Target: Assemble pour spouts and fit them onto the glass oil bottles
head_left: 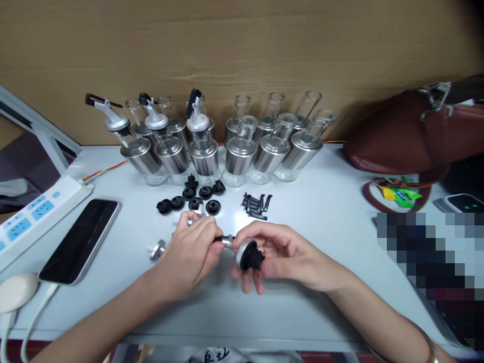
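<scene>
Between both hands, over the front middle of the table, is a bottle pourer (246,252) with a silver metal cap and a ribbed black stopper pointing right. My right hand (287,252) cradles its cap and stopper between thumb and fingers. My left hand (194,252) pinches the spout end, where a black flip lid (226,237) partly shows. Beyond my left hand lie several black rubber stoppers (195,203), and a loose silver pourer top (158,250) is beside its wrist. Several small black flip lids (257,205) are grouped on the table past my right hand.
Two rows of glass bottles with steel sleeves (239,154) stand at the back; three at front left carry pourers (197,118). A phone (80,242) and power strip (38,217) lie left. A brown bag (397,131) and small packets (403,195) are right.
</scene>
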Demonstrator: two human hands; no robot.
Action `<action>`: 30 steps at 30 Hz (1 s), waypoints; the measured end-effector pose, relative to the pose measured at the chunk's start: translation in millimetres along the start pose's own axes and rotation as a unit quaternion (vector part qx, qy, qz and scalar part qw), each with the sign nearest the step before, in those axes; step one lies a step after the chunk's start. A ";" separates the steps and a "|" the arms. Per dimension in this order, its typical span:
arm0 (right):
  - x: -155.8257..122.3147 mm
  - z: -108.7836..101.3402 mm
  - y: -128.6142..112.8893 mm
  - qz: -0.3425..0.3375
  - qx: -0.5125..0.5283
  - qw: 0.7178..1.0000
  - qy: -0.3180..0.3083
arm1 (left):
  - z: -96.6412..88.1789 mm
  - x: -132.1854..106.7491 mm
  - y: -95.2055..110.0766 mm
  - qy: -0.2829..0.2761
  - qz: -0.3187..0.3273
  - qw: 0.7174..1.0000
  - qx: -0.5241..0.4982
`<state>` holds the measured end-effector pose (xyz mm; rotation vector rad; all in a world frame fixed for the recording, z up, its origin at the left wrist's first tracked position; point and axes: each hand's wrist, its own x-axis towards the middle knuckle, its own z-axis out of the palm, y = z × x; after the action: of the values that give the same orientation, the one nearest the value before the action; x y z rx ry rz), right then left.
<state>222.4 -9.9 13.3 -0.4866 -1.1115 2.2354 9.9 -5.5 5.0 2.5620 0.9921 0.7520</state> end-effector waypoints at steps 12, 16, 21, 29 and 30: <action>1.3 -6.5 -1.5 -0.111 -0.004 0.988 0.110 | -1.7 -2.4 3.9 0.018 -0.012 1.000 -0.002; 4.3 -7.8 -5.6 -0.142 -0.029 0.966 0.213 | -1.8 -2.0 4.4 0.035 -0.029 0.999 -0.004; 5.5 -4.1 -9.2 -0.153 -0.035 0.941 0.299 | -6.6 9.2 -4.5 0.083 -0.063 0.994 -0.038; 4.9 2.5 -14.3 -0.183 -0.027 0.934 0.306 | -28.3 72.9 -8.5 0.218 -0.032 0.965 -0.144; 4.3 3.5 -13.8 -0.190 -0.026 0.933 0.303 | -26.8 82.3 -8.3 0.197 -0.031 0.969 -0.144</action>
<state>221.9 -2.6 26.2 -0.8355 -0.8430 1.5622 41.8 59.3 53.3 2.1678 0.9812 1.3166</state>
